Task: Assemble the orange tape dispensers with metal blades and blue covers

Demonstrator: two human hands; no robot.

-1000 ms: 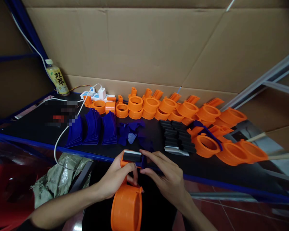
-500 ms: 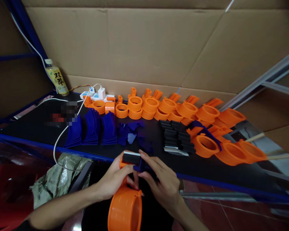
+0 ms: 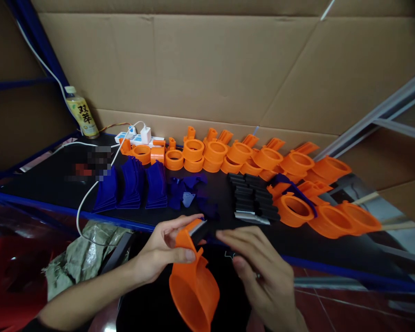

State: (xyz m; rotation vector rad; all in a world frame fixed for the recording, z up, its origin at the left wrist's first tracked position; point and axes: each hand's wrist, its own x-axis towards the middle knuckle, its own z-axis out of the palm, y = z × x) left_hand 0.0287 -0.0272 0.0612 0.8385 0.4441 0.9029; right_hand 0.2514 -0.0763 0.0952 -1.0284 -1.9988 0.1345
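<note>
My left hand [image 3: 155,253] is closed around the neck of an orange tape dispenser [image 3: 194,288], thumb across its near side. The dispenser is tilted over my lap, its wide ring pointing down. At its upper end sits a black blade holder [image 3: 198,232], seen edge-on, with a bit of dark blue at my left fingertips. My right hand [image 3: 268,267] hovers just to the right, apart from the dispenser, fingers stretched and thumb spread. Nothing shows in it. Past my hands, on the black tabletop [image 3: 224,244], lie black blade holders [image 3: 251,198] in stacked rows.
Several orange tape dispensers [image 3: 240,152] line the back and right of the table. Stacked dark blue curved plates [image 3: 127,184] and small blue pieces [image 3: 188,198] lie left of centre. Behind are a power strip [image 3: 155,139], a white cable [image 3: 86,196] and a drink bottle [image 3: 83,115].
My left hand has turned the dispenser, so its serrated blade edge no longer faces up. My right hand has come off it and moved right and slightly down, fingers apart.
</note>
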